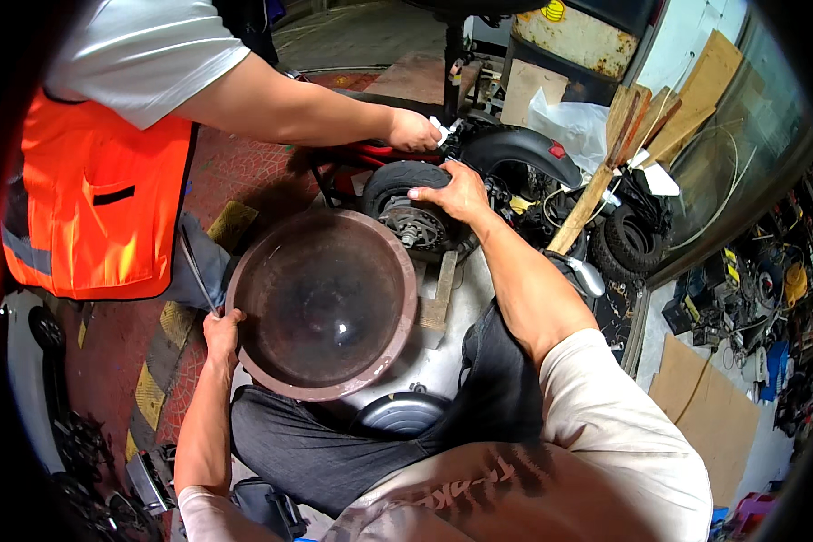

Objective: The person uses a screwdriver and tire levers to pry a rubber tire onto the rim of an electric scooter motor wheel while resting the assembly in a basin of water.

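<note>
Left hand (pixel 221 332): closed around a slim metal rod (pixel 195 271), which points away, far and slightly left. The fist sits just beside the left rim of a wide brown basin (pixel 409 291); contact with the rim cannot be told. Right hand (pixel 461 194): laid over the right side of a small black-tyred wheel (pixel 391 181), thumb extended left across the tread, fingers partly hidden behind; how firmly it grasps cannot be told.

Wheel location: beyond the basin, slightly right, metal hub facing near. The basin stands in front of the person, its dark interior showing a bright glint. A wooden block (pixel 434 313) lies to its right, on the near side of the wheel. Nearer, between the knees: a round grey object (pixel 403 414).

Far left: a co-worker in an orange vest (pixel 108 203) reaches right; that person's hand (pixel 414 131) holds a small white item (pixel 440 133) just beyond the wheel. Right of this: a black mudguard (pixel 522 149) with a red reflector, then an upright-leaning wooden post (pixel 594 200). Farther right: loose tyres (pixel 637 239); near right, a cardboard sheet (pixel 705 397).
</note>
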### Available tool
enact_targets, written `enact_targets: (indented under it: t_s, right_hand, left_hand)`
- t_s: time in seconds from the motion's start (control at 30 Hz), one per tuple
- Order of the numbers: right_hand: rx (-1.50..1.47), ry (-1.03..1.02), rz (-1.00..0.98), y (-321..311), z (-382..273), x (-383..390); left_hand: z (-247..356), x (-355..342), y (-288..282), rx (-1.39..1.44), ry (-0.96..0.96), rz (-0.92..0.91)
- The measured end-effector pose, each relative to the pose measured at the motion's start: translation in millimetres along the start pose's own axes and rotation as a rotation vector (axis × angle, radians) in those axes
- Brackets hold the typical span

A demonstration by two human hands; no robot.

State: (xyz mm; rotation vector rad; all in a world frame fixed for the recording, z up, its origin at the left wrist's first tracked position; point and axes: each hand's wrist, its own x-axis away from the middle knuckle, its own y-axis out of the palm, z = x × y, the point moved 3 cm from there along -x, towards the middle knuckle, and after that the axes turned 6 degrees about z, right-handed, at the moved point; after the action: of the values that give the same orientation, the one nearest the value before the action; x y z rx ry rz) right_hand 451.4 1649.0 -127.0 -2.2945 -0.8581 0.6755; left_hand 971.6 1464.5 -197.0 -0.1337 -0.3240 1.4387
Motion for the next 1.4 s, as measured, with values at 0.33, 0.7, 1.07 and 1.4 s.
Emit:
enact_targets:
  t_s: [0.33,0.7,1.07,1.4]
  right_hand:
    - [0.113,-0.024,0.086,-4.8,-14.9,-3.1]
    - [-0.116,0.167,0.260,-57.1,-19.5,-11.5]
    - [-1.041,0.374,0.467,-73.4,-1.6,-4.0]
    - [-1.103,0.375,0.349,-60.5,6.5,-14.5]
  left_hand:
    - [-1.0,2.7,0.8,-0.057,-0.005,0.018]
    - [2.0,8.2,1.5,0.046,-0.067,0.041]
    - [2.6,-3.1,21.3,0.115,-0.137,0.024]
    - [17.8,-3.1,51.9,0.083,-0.044,0.038]
